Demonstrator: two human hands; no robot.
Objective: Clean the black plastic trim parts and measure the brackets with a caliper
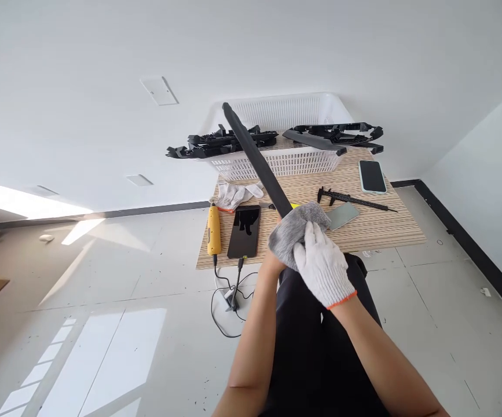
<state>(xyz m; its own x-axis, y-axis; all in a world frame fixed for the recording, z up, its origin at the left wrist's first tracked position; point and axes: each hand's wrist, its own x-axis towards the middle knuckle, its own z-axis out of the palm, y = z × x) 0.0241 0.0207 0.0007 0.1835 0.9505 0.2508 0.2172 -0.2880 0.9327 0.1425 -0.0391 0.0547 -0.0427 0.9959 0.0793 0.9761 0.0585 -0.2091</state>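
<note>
Two risks: black parts (224, 143) overhung the basket (228, 169); the black strip (257, 162), slanted over the tabletop (225, 223), could've knocked them if swung. Left hand (274, 260) mostly hidden, couldn't tell its grip; right hand (322, 265) clamped grey cloth (290, 233) against strip; hard rubbing could've slipped it.

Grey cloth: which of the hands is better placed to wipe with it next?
Probably the right hand: it lies on the grey cloth, while the left hand is mostly hidden behind it.
</note>
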